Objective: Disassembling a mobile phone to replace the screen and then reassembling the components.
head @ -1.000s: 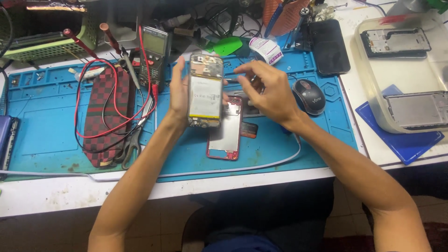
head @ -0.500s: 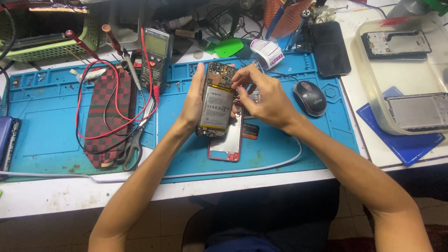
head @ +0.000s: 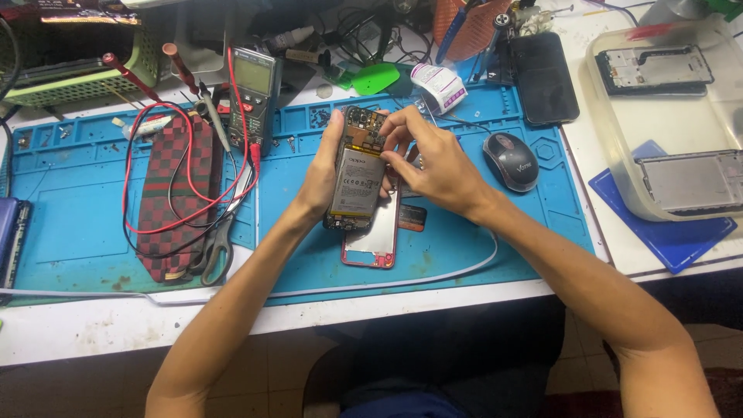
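1. Head view: the opened phone (head: 357,172), with its back cover off and the battery showing, now sits lower and closer to the blue mat (head: 77,224) than a second ago, when it was lifted more upright
2. The right hand (head: 433,159) has come in from the right side and now lies on the upper part of the phone; it looks like work on the inner parts is beginning
3. The left hand (head: 321,174) has its fingers closed around the left edge and back of the phone, holding it tilted just above the mat
4. The right hand fingers (head: 396,133) are bent and nearly closed, with the tips touching the top right area; if they pinch a small part, I cannot tell
5. A red phone frame (head: 373,246) lies on the mat under the phone, a mouse (head: 511,160) is to the right, and a multimeter (head: 251,93) with red and black leads is on the far left of the worktop (head: 93,329)
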